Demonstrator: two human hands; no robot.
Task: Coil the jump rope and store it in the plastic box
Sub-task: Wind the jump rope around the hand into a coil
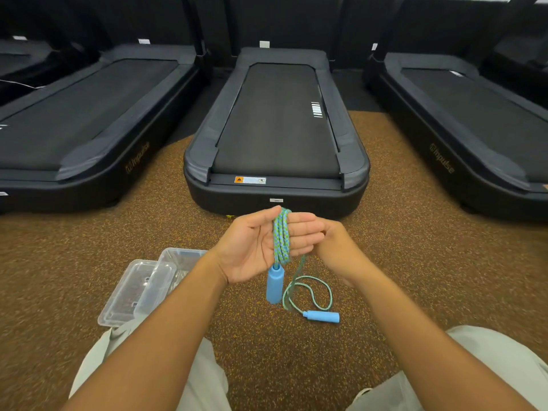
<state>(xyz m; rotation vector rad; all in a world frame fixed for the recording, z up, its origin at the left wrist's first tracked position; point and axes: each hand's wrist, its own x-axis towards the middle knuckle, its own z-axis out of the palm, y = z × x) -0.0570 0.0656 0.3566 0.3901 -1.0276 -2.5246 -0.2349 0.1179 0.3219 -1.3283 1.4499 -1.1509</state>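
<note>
Clear plastic box (173, 264): on the speckled brown floor (74, 256) at near left, open; its clear lid (130, 295) leans against the near-left side.

Left hand (252, 247): raised at centre, palm facing right, fingers straight and pointing right. Several turns of the blue-and-green braided jump rope (281, 238) are coiled round the fingers.

First light-blue cylindrical handle (275, 284): hangs upright just below the left hand from the coil.

Loose rope tail (308, 292): drops from the coil and lies looped on the floor, ending at the second light-blue handle (321, 316), which lies on its side to the right.

Right hand (335, 250): just right of the left fingers, back to the camera, curled; its grip on the rope is hidden.

Black treadmill (277, 137): far centre, with similar machines left and right.
</note>
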